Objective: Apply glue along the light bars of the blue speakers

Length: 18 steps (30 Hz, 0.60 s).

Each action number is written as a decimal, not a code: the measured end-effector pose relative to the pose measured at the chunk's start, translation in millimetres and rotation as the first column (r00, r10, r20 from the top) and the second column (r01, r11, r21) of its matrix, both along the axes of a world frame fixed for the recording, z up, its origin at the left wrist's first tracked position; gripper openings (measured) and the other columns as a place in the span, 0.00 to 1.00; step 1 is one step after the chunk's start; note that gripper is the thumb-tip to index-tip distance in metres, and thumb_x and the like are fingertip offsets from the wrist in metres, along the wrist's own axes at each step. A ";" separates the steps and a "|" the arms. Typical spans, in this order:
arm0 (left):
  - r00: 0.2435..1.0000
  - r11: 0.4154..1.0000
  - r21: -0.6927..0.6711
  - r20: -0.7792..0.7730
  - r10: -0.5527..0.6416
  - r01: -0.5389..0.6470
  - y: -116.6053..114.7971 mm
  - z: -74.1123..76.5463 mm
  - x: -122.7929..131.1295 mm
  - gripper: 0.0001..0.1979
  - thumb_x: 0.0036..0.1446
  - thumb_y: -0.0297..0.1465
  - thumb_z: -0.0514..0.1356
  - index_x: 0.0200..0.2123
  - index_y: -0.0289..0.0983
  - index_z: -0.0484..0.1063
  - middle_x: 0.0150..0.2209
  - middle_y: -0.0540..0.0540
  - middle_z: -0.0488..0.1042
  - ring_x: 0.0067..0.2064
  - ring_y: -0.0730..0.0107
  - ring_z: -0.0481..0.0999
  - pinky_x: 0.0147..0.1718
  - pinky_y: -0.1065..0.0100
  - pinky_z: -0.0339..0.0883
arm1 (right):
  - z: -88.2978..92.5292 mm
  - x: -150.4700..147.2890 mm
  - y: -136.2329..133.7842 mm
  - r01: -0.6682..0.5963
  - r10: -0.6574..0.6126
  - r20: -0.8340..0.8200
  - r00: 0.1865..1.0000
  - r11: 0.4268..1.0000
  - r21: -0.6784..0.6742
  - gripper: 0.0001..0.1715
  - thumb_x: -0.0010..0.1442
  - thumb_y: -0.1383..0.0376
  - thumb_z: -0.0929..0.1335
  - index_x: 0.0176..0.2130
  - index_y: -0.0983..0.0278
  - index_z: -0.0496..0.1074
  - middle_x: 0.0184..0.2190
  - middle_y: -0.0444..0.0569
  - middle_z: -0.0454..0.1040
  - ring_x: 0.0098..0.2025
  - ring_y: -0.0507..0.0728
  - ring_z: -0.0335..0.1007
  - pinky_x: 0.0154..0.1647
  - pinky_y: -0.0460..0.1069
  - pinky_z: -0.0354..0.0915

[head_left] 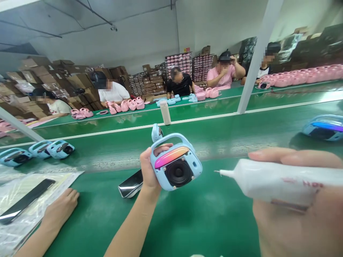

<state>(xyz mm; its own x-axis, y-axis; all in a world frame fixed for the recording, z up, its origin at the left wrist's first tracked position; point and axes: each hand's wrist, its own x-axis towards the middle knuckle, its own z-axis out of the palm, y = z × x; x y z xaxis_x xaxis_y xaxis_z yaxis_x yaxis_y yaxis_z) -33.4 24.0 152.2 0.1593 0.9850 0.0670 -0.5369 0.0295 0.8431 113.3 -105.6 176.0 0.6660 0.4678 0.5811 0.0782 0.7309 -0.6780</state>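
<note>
My left hand (150,171) is closed around the handle side of a light blue portable speaker (180,172), held up above the green work surface. Its front shows a round black driver and a glowing pink-to-orange strip, and its carry handle arches over the top. Close to the camera on the right, my right hand (297,217) grips a white glue tube (268,180) with red lettering. The tube's thin nozzle points left at the speaker, with a gap between them. Behind my left wrist lies a dark, glossy phone-like object (131,184).
Another person's hand (64,203) rests at left by papers and a black phone (29,200). Blue speakers (61,149) stand at left, and a lit one (323,128) at right. A pale bottle (165,113) stands beyond. Co-workers sit across behind pink parts (124,106).
</note>
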 end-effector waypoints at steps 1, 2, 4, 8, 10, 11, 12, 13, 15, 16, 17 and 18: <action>0.998 0.999 -0.032 0.061 -0.032 0.034 -6.1 8.9 -2.3 0.20 0.46 0.45 0.55 0.20 0.35 0.77 0.34 0.45 0.79 0.34 0.61 0.77 0.38 0.61 0.73 | 1.6 -2.5 -1.3 0.012 -0.012 0.024 1.000 1.000 -0.011 0.20 0.65 0.46 0.65 0.37 0.60 0.66 0.35 0.48 0.68 0.33 0.57 0.66 0.17 0.45 0.63; 0.991 0.996 -0.059 0.117 -0.066 0.073 -12.3 15.0 -4.8 0.19 0.46 0.44 0.56 0.20 0.35 0.77 0.33 0.46 0.79 0.32 0.62 0.77 0.38 0.61 0.73 | 3.3 -5.3 -2.0 0.014 -0.013 0.059 0.998 1.000 -0.012 0.20 0.66 0.47 0.64 0.37 0.60 0.66 0.33 0.48 0.68 0.33 0.57 0.66 0.17 0.45 0.64; 0.974 0.985 -0.081 0.185 -0.132 0.149 -23.2 20.3 -9.5 0.19 0.48 0.44 0.56 0.19 0.36 0.77 0.33 0.48 0.79 0.30 0.66 0.77 0.37 0.62 0.74 | 6.0 -12.4 -1.7 0.004 -0.003 0.110 0.994 1.000 -0.009 0.20 0.68 0.47 0.62 0.36 0.60 0.66 0.32 0.47 0.67 0.32 0.57 0.65 0.19 0.46 0.66; 0.954 0.972 -0.036 0.207 -0.218 0.230 -33.8 17.5 -15.5 0.19 0.47 0.45 0.57 0.19 0.37 0.77 0.33 0.48 0.78 0.30 0.63 0.76 0.36 0.60 0.74 | 5.8 -27.9 -1.0 -0.012 0.012 0.077 0.997 1.000 0.001 0.17 0.67 0.49 0.63 0.38 0.59 0.67 0.33 0.45 0.67 0.34 0.56 0.65 0.21 0.45 0.67; 0.950 0.969 -0.025 0.205 -0.235 0.245 -34.4 16.8 -15.9 0.19 0.46 0.46 0.58 0.19 0.37 0.77 0.33 0.47 0.78 0.33 0.59 0.77 0.37 0.58 0.74 | 3.4 -31.6 -2.4 0.021 -0.019 0.055 0.998 0.999 -0.034 0.15 0.66 0.50 0.65 0.37 0.58 0.66 0.32 0.44 0.66 0.34 0.56 0.65 0.23 0.45 0.67; 0.951 0.969 -0.027 0.202 -0.233 0.244 -34.2 17.2 -15.6 0.19 0.47 0.46 0.57 0.19 0.37 0.77 0.34 0.47 0.78 0.34 0.58 0.77 0.37 0.58 0.74 | 2.0 -31.7 -3.2 0.034 -0.032 0.042 0.999 0.998 -0.058 0.15 0.65 0.49 0.66 0.37 0.57 0.65 0.33 0.44 0.66 0.35 0.56 0.65 0.24 0.45 0.66; 0.953 0.971 -0.033 0.200 -0.227 0.238 -34.1 18.0 -15.2 0.19 0.47 0.46 0.57 0.19 0.37 0.77 0.34 0.47 0.78 0.36 0.57 0.77 0.38 0.58 0.74 | 0.5 -30.6 -3.9 0.017 -0.013 0.062 0.998 0.998 -0.065 0.15 0.64 0.49 0.66 0.38 0.57 0.65 0.33 0.44 0.66 0.35 0.57 0.65 0.24 0.45 0.67; 0.955 0.972 -0.035 0.198 -0.223 0.234 -34.0 18.9 -14.6 0.20 0.47 0.46 0.57 0.19 0.37 0.78 0.34 0.47 0.78 0.36 0.56 0.77 0.38 0.58 0.73 | -1.0 -28.6 -4.2 0.002 0.003 0.078 0.997 0.998 -0.061 0.15 0.64 0.49 0.66 0.38 0.57 0.65 0.34 0.44 0.66 0.36 0.57 0.65 0.25 0.46 0.67; 0.953 0.971 -0.029 0.199 -0.227 0.237 -34.1 20.4 -13.7 0.20 0.47 0.46 0.57 0.19 0.37 0.78 0.34 0.47 0.78 0.37 0.57 0.77 0.38 0.59 0.73 | -3.4 -23.3 -3.8 -0.049 0.050 0.138 0.989 0.999 -0.014 0.15 0.67 0.50 0.63 0.42 0.57 0.65 0.36 0.45 0.66 0.38 0.57 0.65 0.28 0.47 0.68; 0.950 0.970 -0.021 0.204 -0.234 0.244 -34.3 20.8 -13.4 0.20 0.47 0.46 0.57 0.19 0.37 0.78 0.34 0.47 0.78 0.37 0.57 0.77 0.38 0.60 0.73 | -4.1 -20.7 -3.2 -0.082 0.079 0.172 0.982 0.997 0.009 0.14 0.68 0.51 0.62 0.43 0.58 0.66 0.36 0.45 0.66 0.39 0.57 0.65 0.28 0.47 0.68; 0.946 0.967 -0.013 0.210 -0.245 0.254 -34.5 21.0 -13.3 0.19 0.47 0.46 0.58 0.20 0.37 0.78 0.34 0.47 0.78 0.37 0.57 0.77 0.38 0.59 0.73 | -4.3 -18.5 -2.7 -0.119 0.112 0.204 0.973 0.993 0.023 0.14 0.70 0.52 0.61 0.44 0.58 0.66 0.37 0.45 0.66 0.40 0.56 0.65 0.28 0.47 0.68; 0.942 0.965 -0.005 0.216 -0.255 0.263 -34.7 20.9 -13.3 0.19 0.47 0.46 0.58 0.20 0.36 0.78 0.34 0.47 0.78 0.37 0.56 0.77 0.38 0.59 0.73 | -4.0 -17.0 -2.3 -0.135 0.125 0.210 0.970 0.990 0.033 0.14 0.70 0.53 0.60 0.44 0.59 0.66 0.37 0.46 0.66 0.40 0.56 0.65 0.28 0.47 0.68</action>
<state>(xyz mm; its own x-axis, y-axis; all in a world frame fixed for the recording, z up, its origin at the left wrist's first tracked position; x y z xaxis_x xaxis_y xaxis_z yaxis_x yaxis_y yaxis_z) -46.7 -10.7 173.1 0.3948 0.9139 0.0947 -0.6731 0.2176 0.7068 96.3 -107.9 172.0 0.4645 0.5118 0.7227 0.1153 0.7742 -0.6224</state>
